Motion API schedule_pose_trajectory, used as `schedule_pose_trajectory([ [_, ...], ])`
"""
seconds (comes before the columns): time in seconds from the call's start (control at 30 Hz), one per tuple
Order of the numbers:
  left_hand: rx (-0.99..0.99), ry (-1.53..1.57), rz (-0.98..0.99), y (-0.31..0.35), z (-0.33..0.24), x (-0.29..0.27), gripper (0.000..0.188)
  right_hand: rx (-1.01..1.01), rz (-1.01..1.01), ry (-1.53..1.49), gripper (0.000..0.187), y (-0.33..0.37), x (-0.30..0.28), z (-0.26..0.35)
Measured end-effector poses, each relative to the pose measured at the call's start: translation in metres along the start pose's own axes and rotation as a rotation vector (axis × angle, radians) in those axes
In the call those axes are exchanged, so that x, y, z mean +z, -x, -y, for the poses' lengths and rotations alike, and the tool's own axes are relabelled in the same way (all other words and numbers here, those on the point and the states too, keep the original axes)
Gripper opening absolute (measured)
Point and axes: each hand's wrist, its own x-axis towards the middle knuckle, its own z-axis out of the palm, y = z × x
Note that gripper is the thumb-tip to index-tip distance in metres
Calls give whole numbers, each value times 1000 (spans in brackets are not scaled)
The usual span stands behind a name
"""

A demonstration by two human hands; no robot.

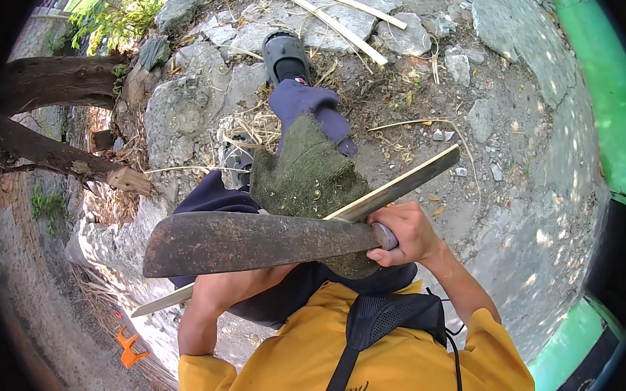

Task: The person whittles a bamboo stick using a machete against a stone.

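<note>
My right hand (405, 231) is closed round the handle of a machete (258, 240). Its broad, rust-spotted blade points left, above my lap. Under the blade, a long bamboo strip (405, 181) with a pale edge and a darker face slants from lower left to upper right, passing close by my right hand. My left forearm (215, 302) reaches in beneath the blade, which hides the left hand and its fingers. A dark green cloth (311, 170), flecked with small shavings, lies over my legs.
Two pale strips (331, 22) lie on the broken stone ground ahead. Thin curled shavings (255, 134) are scattered near my dark shoes. Rough wooden beams (66, 149) stand at left, with an orange plastic object (129, 348) below them. A green wall (604, 84) borders the right side.
</note>
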Motion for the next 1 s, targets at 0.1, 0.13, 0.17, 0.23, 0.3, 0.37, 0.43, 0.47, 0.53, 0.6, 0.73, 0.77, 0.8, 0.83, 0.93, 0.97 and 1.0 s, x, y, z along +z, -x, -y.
schedule_pose_trajectory([
  [0.1, -24, 19, 39, -1, -2, -5, 41, 13, 7, 3, 54, 0, -1, 0],
  [0.13, -22, 21, 40, 1, -1, -2, 41, 9, 9, 0, 53, -1, -1, 0],
  [0.17, -14, -27, 23, 3, -1, 2, 41, 11, 9, 0, 53, -1, -1, 1],
  [0.23, -8, -75, 8, 5, 0, 4, 40, 83, 52, -49, 53, -2, -2, 4],
  [0.3, -4, -75, 42, 4, 1, 2, 39, 81, 60, -41, 53, -3, -2, 4],
  [0.37, 36, -111, 0, 4, 2, 0, 38, 79, 68, -33, 53, -4, -2, 3],
  [0.43, 79, -146, -43, 3, 3, -2, 37, 79, 80, -20, 53, -3, -2, 1],
  [0.47, 93, -149, -40, 2, 3, -4, 37, 79, 81, -21, 53, -3, -1, -1],
  [0.53, 108, -152, -36, 0, 3, -5, 36, 57, 56, -19, 54, -4, 2, -4],
  [0.6, 28, -115, -27, 1, 2, -5, 36, 59, 53, -12, 56, -6, 3, -2],
  [0.73, 59, -224, 34, 9, 3, 1, 40, 66, 7, 69, 64, -6, 8, 5],
  [0.77, 52, -207, 48, 6, 2, 0, 41, 69, 7, 69, 64, -6, 9, 6],
  [0.8, 46, -191, 61, 4, 2, -1, 41, 75, 2, 91, 65, -5, 10, 6],
  [0.83, 47, -189, 63, 4, 4, 1, 41, 80, -3, 114, 67, -5, 11, 6],
  [0.93, 33, -187, 71, 7, 6, 0, 41, 62, -3, 199, 67, -7, 6, 8],
  [0.97, 147, -349, 37, 6, 7, -3, 40, 60, -3, 199, 67, -9, 5, 9],
  [1.0, 260, -511, 3, 5, 7, -6, 40, 35, -4, 232, 65, -11, 3, 9],
])
